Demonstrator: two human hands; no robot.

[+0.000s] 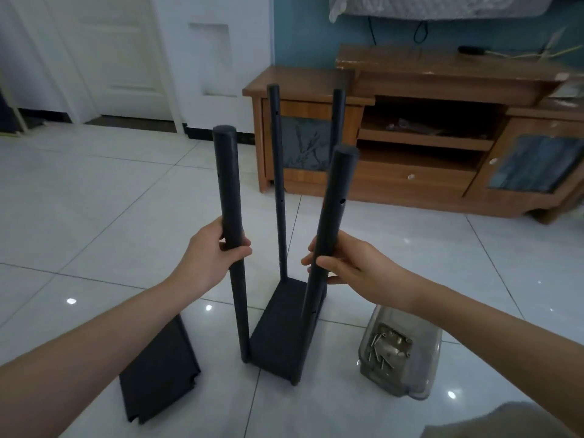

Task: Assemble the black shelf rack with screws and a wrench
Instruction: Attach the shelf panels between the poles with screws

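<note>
The black shelf rack stands upright on the tiled floor: a black shelf panel [282,330] at the bottom with several black poles rising from its corners. My left hand [208,254] grips the near left pole [232,222] about halfway up. My right hand [350,263] grips the near right pole [331,222], which leans slightly right. Two far poles, one [278,172] on the left and one [338,115] on the right, stand behind. A clear plastic tub [423,352] with several screws [387,344] sits to the right of the rack. No wrench can be made out.
A loose black shelf panel [158,371] lies on the floor at the left, by my left forearm. A wooden TV cabinet [410,181] stands behind the rack. White doors are at the back left. Grey fabric [493,422] shows at the bottom right corner.
</note>
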